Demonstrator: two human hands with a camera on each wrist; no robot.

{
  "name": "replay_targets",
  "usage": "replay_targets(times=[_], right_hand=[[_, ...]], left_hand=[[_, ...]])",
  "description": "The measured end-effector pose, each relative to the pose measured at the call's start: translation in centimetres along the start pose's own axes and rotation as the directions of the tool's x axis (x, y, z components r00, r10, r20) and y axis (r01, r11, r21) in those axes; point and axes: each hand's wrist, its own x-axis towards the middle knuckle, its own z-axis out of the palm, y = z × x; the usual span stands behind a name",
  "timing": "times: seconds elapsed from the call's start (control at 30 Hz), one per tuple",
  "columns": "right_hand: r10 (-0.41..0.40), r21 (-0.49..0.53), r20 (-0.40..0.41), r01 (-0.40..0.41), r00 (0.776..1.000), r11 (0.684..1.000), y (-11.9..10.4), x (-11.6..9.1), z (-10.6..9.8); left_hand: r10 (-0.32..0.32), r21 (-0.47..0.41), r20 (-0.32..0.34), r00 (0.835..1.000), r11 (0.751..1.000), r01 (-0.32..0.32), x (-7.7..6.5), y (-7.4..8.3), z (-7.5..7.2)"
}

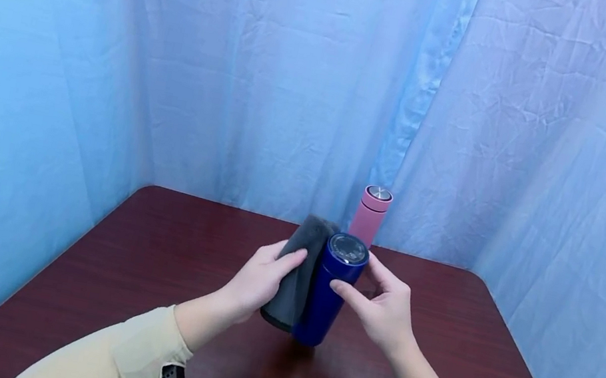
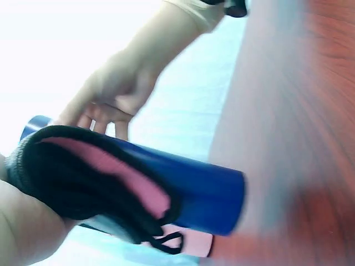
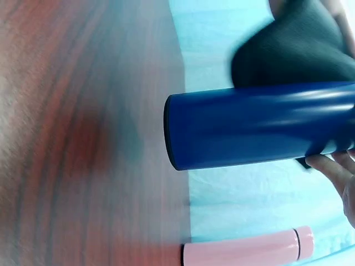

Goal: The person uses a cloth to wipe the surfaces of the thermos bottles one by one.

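Observation:
My right hand point(image 1: 388, 309) pinches a dark blue thermos bottle point(image 1: 328, 295) near its top, thumb in front and fingers behind. The bottle is almost upright, its lid point(image 1: 348, 249) facing up, and its base point(image 3: 173, 133) hangs over the table. In my left hand point(image 1: 262, 273) is a folded dark grey cloth point(image 1: 296, 276), gripped with the thumb on its near face. The cloth lies along the left side of the bottle. The left wrist view shows black edging point(image 2: 100, 132) on it, a small loop point(image 2: 169, 244), and pink inside its fold.
A pink thermos bottle point(image 1: 369, 218) with a silver-topped lid stands behind the blue one, partly hidden by it. The dark red wooden table point(image 1: 178, 241) has light blue curtains point(image 1: 298, 80) at its back and sides.

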Motion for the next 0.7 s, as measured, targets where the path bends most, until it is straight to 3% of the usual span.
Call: replay_targets(times=[0.13, 0.27, 0.37, 0.53, 0.7], right_hand=[[0.004, 0.028, 0.047, -0.005, 0.999, 1.000, -0.2, -0.3, 0.6], [0.004, 0.026, 0.021, -0.005, 1.000, 1.000, -0.2, -0.2, 0.5], [0.011, -0.006, -0.022, -0.011, 1.000, 1.000, 0.0, 0.0, 0.2], [0.036, -0.022, -0.049, -0.037, 0.998, 0.999, 0.6, 0.1, -0.1], [0.064, 0.028, 0.006, -0.064, 0.998, 0.998, 0.6, -0.1, 0.3]], left_hand=[[0.029, -0.002, -0.055, 0.998, 1.000, -0.029, 0.7, -0.3, 0.1], [-0.020, 0.018, -0.037, 0.999, 1.000, 0.021, 0.8, -1.6, 0.2], [-0.013, 0.048, -0.009, 1.000, 0.999, 0.014, 0.3, -2.3, 0.5], [0.131, 0.063, -0.003, 0.991, 0.989, -0.130, -0.6, -1.9, 1.4], [0.330, 0.154, -0.054, 0.943, 0.935, -0.318, 0.0, -0.9, 1.8]])
